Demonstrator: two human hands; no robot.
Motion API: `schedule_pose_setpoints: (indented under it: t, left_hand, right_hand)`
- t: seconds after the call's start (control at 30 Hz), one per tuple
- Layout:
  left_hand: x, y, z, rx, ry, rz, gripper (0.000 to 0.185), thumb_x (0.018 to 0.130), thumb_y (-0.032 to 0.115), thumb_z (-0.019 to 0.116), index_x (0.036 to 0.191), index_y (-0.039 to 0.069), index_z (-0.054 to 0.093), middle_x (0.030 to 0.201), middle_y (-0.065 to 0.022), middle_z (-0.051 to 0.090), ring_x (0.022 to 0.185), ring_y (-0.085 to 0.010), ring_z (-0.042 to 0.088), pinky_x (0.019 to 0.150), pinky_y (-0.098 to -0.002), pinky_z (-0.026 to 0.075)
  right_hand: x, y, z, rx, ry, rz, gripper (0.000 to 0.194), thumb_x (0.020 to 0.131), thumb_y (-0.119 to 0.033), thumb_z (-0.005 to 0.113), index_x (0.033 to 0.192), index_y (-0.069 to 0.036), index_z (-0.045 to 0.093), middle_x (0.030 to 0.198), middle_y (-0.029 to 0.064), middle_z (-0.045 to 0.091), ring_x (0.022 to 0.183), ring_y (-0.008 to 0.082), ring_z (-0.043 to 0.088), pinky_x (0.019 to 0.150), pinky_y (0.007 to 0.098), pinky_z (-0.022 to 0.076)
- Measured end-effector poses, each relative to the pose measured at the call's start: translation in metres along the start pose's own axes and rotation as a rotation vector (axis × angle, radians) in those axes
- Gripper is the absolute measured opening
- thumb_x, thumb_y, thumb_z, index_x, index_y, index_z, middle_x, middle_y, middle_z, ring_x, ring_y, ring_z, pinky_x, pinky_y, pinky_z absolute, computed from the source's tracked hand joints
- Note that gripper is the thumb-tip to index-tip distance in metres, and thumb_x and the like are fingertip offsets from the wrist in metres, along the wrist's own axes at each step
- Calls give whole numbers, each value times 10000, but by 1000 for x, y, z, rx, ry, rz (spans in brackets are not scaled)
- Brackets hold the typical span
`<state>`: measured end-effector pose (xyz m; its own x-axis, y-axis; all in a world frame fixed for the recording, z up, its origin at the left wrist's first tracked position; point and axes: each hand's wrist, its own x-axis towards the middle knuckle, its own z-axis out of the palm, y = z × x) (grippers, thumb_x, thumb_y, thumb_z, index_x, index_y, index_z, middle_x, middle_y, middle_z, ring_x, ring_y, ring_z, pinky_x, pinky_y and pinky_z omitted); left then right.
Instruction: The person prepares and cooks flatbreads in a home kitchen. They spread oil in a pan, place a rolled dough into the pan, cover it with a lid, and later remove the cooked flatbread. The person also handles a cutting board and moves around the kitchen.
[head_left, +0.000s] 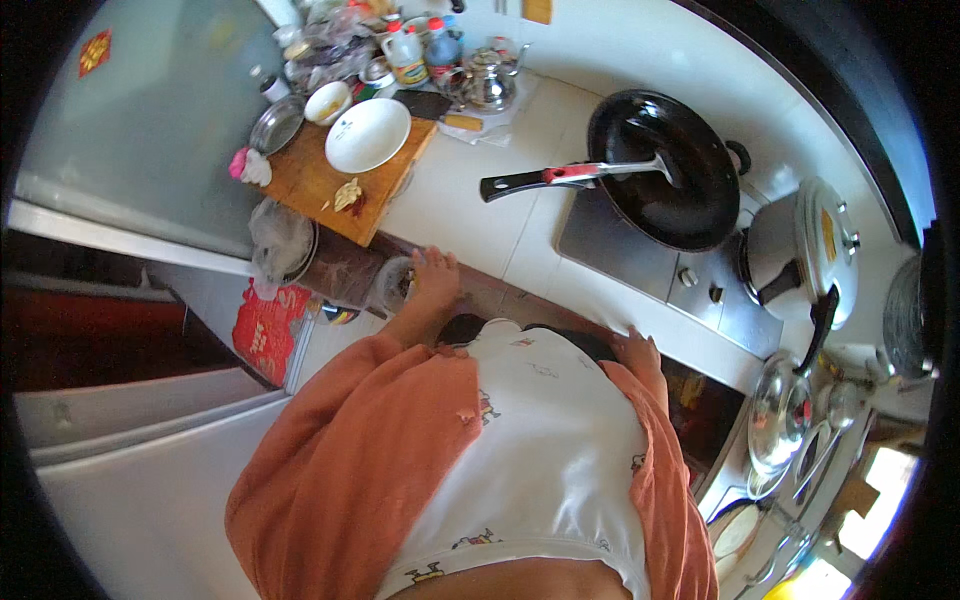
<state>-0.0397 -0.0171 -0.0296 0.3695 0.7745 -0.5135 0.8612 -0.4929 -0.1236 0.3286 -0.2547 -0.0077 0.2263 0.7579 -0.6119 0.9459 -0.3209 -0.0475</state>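
My left hand (436, 276) is at the counter's front edge, its fingers spread and holding nothing. Just left of it hangs a clear plastic bag (393, 283). My right hand (637, 351) is by the front edge below the gas stove (622, 232), fingers apart, with nothing seen in it. On the stove's left burner sits a black wok (675, 217), tilted in view. A spatula with a red and black handle (570, 174) lies across the wok, its metal blade inside. Sliced pale food (348, 195) lies on a wooden cutting board (300, 176) beside a white bowl (367, 135).
A cleaver (424, 105) lies behind the board, near a steel kettle (489, 82) and sauce bottles (405, 56). A pressure cooker (795, 247) stands on the right burner. A glass lid (780, 420) is at the right. A bagged bin (281, 240) stands below the board.
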Motion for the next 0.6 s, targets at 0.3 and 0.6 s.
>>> schedule_pose_setpoints:
  t: [0.3, 0.6]
  left_hand:
    - [-9, -5, 13, -153, 200, 108, 652, 863, 251, 570, 1397, -51, 348, 1419, -416, 277, 1301, -495, 387, 1118, -562, 205]
    - [-14, 2, -9, -319, 70, 42, 702, 848, 285, 614, 1396, -58, 341, 1444, -419, 203, 1110, -493, 562, 927, -515, 469]
  right_hand:
    - [0, 7, 10, -19, 89, -85, 300, 934, -336, 517, 1194, -258, 646, 1314, 165, 526, 1090, 330, 589, 940, 479, 454]
    - [3, 21, 24, 76, 88, -86, 315, 897, -337, 582, 1193, -249, 643, 1348, 142, 501, 1014, 327, 631, 863, 449, 518]
